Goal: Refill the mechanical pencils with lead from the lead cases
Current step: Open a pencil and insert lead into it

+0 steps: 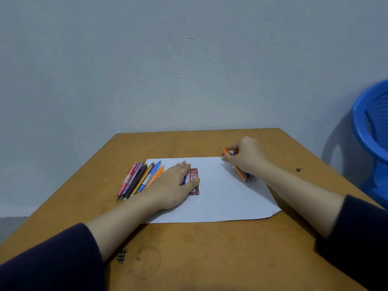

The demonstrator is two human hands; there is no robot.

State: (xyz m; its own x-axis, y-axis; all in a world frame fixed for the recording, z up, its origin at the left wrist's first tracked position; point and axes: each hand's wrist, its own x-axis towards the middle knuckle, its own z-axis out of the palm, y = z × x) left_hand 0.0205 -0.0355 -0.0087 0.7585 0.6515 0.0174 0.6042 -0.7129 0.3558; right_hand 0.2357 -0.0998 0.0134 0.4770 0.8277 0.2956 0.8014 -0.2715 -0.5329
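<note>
So the left hand lies flat with straight fingers, thumb resting on the red lead case on the white paper. The right hand grips a bunch of pencils at the paper's right edge. A row of pencils sits just left.

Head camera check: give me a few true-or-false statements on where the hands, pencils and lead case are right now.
1. The left hand lies flat, its thumb on the red lead case. True.
2. The right hand is empty. False: it grips an orange pencil along with others.
3. A row of pencils lies left of the left hand. True.
4. The red lead case lies off the paper. False: it lies on the white paper.
</note>
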